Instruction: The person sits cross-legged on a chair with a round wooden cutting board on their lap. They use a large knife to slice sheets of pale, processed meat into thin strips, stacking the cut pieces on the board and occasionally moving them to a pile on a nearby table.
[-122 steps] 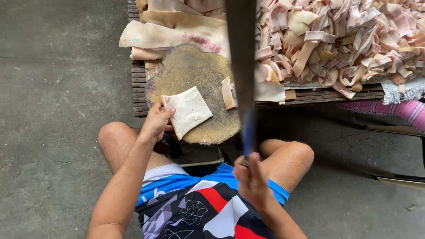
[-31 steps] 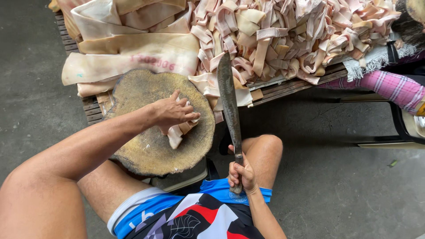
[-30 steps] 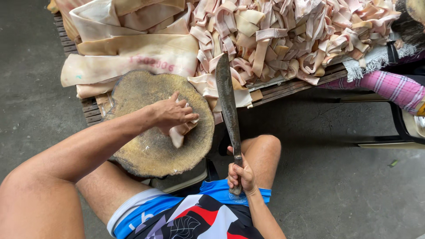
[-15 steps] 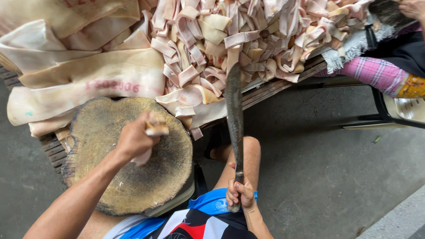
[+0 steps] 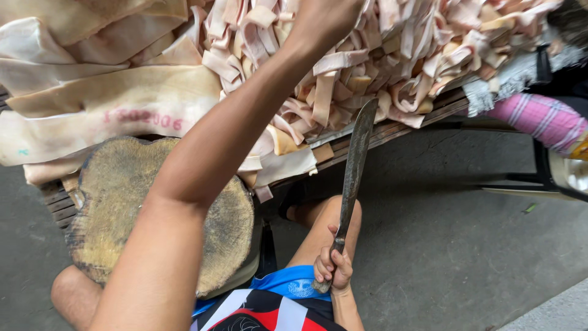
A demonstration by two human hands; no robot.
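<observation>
At the far left, large pale sheets [image 5: 110, 104] of skin-like material lie folded on the slatted wooden bench [image 5: 392, 132], one of them carrying a reddish stamp. Just below them sits my round wooden chopping block [image 5: 122, 202], its worn top bare, its far edge tucked against the sheets. My left arm crosses over the right part of the block and stretches up and away from me to the heap of cut strips [image 5: 367, 55], pink and cream, piled across the bench. My left hand [image 5: 327, 15] is at the top edge of the view, down among those strips; only its knuckles and wrist show, so I cannot tell how far my fingers are open or whether they hold a piece. To the right of that arm, my right hand [image 5: 332, 270] is closed tight around the handle of a long knife [image 5: 354, 168], low by my knee and shorts. The blade stands up and away from me, its tip near the front edge of the bench just under the strips, well apart from the block. The concrete floor [image 5: 441, 233] lies beneath. At the far right, a pink plaid sleeve or trouser leg [image 5: 536, 119] of another person shows.
</observation>
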